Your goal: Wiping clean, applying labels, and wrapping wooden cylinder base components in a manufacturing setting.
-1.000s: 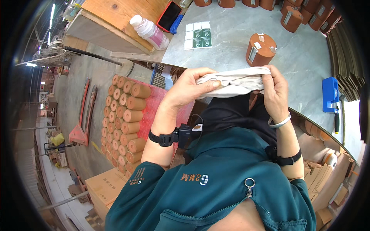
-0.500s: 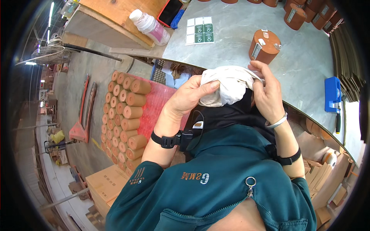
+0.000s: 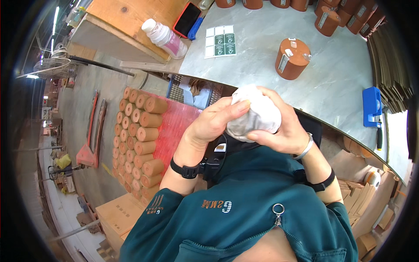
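Note:
A white cloth is bunched into a rounded bundle in front of my body, near the table's front edge. My left hand grips its left side, thumb pressed on top. My right hand wraps the right side, with the thumb along the near edge. Whether anything lies inside the cloth is hidden. Beyond the hands, a reddish-brown cylinder with metal fittings and a small white patch on top stands upright on the grey table, apart from both hands.
More brown cylinders line the table's far side. A sticker sheet, bottle and phone lie far left. At right are a blue tape dispenser and stacked cardboard. Clay-coloured rolls cover a red pallet.
The cloth has gone from loosely spread to a compact bundle. My right hand has come down from its far edge and closed around its right side. The left hand keeps its grip.

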`<move>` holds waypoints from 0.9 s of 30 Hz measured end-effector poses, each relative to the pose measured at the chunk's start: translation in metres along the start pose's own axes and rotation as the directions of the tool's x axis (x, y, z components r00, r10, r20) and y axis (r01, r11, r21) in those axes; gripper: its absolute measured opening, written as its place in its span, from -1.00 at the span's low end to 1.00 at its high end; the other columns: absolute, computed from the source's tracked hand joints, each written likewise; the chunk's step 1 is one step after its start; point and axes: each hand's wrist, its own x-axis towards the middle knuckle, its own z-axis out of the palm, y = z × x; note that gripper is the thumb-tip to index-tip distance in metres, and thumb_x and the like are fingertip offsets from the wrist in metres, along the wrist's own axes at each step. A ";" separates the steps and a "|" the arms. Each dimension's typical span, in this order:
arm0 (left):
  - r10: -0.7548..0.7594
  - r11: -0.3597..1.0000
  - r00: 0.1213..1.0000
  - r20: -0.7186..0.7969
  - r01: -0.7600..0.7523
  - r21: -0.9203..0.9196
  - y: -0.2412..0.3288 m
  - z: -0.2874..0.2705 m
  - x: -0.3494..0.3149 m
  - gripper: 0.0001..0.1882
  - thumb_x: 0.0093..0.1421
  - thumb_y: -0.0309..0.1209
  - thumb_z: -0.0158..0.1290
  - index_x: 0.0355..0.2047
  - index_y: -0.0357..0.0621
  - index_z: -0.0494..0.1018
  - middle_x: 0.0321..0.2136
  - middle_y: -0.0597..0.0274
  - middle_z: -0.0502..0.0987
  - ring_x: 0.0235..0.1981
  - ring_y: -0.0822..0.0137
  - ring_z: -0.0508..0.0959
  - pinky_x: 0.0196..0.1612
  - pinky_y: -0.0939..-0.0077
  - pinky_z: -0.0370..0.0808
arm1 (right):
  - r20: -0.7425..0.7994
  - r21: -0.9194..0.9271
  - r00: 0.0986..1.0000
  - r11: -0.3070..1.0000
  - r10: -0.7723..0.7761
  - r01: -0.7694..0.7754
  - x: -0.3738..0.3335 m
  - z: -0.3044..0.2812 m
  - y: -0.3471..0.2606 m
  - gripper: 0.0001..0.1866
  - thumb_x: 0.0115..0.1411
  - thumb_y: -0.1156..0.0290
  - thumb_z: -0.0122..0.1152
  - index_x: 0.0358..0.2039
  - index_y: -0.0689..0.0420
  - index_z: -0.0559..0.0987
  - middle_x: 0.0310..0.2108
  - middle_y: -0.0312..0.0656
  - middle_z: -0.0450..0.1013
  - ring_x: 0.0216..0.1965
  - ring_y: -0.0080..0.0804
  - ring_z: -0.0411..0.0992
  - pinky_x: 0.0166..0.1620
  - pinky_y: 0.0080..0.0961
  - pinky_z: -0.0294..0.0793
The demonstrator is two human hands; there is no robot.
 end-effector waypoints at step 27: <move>0.223 0.969 0.954 -0.198 -0.239 -0.061 -0.034 0.014 0.023 -0.50 0.35 -0.49 0.02 0.27 -0.21 0.24 0.18 0.19 0.38 0.19 0.35 0.38 0.27 0.39 0.30 | -0.340 -0.378 0.940 0.917 -0.009 -0.128 0.005 -0.006 0.021 -0.51 0.22 0.18 0.25 0.07 0.15 0.41 0.04 0.01 0.35 0.05 -0.11 0.36 0.04 -0.33 0.37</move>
